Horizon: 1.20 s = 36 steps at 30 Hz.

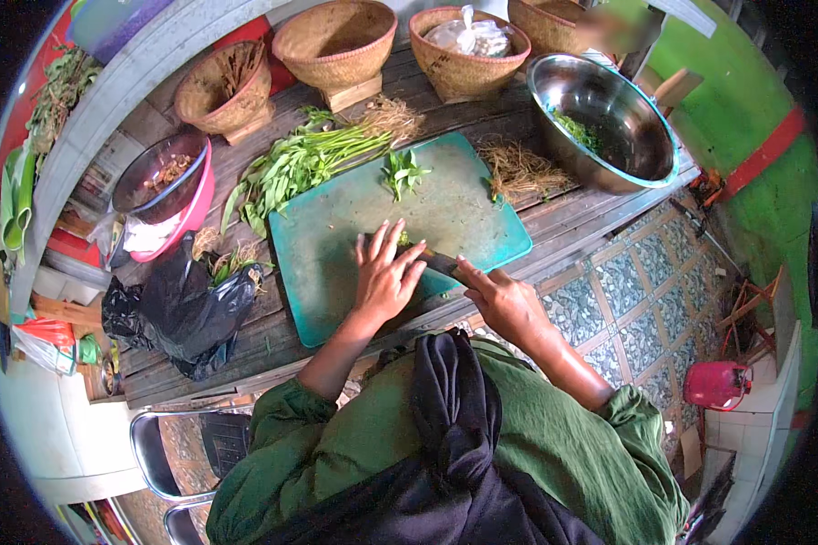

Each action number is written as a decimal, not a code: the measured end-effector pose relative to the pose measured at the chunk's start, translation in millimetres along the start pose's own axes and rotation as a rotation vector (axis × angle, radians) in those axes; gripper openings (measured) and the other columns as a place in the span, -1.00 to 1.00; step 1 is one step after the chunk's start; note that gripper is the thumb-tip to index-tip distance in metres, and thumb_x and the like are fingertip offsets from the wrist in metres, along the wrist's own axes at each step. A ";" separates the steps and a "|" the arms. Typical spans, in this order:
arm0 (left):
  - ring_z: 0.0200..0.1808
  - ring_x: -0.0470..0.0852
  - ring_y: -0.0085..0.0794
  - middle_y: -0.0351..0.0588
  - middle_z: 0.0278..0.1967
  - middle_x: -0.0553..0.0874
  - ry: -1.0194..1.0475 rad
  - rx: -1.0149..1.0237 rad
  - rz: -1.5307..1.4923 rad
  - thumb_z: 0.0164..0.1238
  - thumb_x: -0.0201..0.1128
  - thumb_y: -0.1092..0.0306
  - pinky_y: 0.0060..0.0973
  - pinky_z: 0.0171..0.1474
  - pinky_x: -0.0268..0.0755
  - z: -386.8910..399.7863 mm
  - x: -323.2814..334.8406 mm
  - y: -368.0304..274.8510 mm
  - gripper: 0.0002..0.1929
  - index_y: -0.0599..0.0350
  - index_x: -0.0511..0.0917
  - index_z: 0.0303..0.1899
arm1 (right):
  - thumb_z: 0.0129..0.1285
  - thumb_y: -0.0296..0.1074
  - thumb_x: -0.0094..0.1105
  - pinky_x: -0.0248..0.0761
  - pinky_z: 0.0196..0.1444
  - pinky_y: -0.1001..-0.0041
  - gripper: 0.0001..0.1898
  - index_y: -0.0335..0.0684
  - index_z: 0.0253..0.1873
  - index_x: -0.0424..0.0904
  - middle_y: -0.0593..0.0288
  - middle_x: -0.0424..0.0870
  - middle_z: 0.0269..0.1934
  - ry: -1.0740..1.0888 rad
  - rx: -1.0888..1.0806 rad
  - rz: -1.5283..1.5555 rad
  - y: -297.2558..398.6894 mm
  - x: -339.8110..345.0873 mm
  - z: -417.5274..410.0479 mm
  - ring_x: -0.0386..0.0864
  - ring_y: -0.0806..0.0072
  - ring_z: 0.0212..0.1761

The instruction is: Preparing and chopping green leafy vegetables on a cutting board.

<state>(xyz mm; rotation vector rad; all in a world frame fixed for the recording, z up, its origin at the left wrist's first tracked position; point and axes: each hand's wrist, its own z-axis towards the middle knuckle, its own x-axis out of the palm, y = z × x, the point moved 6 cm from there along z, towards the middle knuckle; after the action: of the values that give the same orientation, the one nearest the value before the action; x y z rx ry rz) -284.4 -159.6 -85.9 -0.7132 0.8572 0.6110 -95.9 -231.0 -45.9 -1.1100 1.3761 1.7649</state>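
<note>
My right hand [511, 303] grips the handle of a knife [440, 262], its blade lying low over the near part of a green cutting board [341, 272]. Flat on the board, my left hand [387, 276] has its fingers apart, with the fingertips beside the blade. A small bit of chopped greens [403, 238] shows between those fingers; what lies under the palm is hidden. Farther up the board sits a small pile of leafy tops [403, 174]. A bundle of long-stemmed leafy greens [313, 160] with roots lies along the board's far left edge.
Cut roots [521, 170] lie right of the board, near a steel basin [607, 129] holding chopped greens. Woven baskets [334, 48] line the back. To the left are a pink basin [194, 211], a dark bowl [160, 174] and a black plastic bag [187, 317].
</note>
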 end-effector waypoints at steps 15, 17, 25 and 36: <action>0.02 0.62 -0.19 -0.09 -0.13 0.72 -0.087 -0.053 -0.155 0.26 0.33 0.36 -0.15 0.23 0.31 16.3 -7.3 65.2 -0.77 0.05 0.69 -0.06 | 0.35 -0.23 0.29 0.54 -0.19 0.16 -0.34 0.06 0.52 0.28 -0.24 0.70 -0.34 0.093 0.341 0.370 -47.5 -41.0 -54.2 0.73 -0.07 -0.24; 0.01 0.60 -0.24 -0.07 -0.13 0.71 -0.060 -0.051 -0.158 0.28 0.31 0.36 -0.18 0.22 0.30 38.1 -11.5 67.7 -0.73 0.03 0.68 0.00 | 0.35 -0.24 0.32 0.50 -0.28 0.30 -0.31 0.09 0.54 0.26 -0.16 0.68 -0.41 0.030 0.381 0.362 -55.8 -26.3 -55.7 0.70 0.20 -0.43; 0.37 0.41 -0.19 -0.18 0.31 0.54 0.297 0.469 0.148 0.42 0.05 0.42 -0.05 0.47 0.11 126.5 40.7 85.6 -0.58 -0.12 0.54 0.26 | 0.38 -0.30 0.25 0.33 -0.42 0.49 -0.28 0.05 0.59 0.16 0.28 0.52 -0.56 -0.124 0.419 0.538 -66.5 -8.4 -43.4 0.40 0.65 -0.54; 0.44 0.38 -0.29 -0.24 0.35 0.51 0.496 0.799 0.326 0.39 0.14 0.39 0.00 0.49 0.13 142.4 51.5 106.5 -0.39 -0.15 0.31 0.47 | 0.39 -0.30 0.26 0.40 -0.29 0.44 -0.31 0.04 0.57 0.20 0.15 0.59 -0.48 -0.158 0.483 0.577 -77.3 3.2 -30.0 0.51 0.55 -0.42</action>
<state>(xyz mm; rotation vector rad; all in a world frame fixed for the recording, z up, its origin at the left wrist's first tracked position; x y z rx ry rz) -270.5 24.7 -96.5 0.0234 1.5731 0.3208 -23.5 -240.5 -85.3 -0.3217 2.0116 1.6925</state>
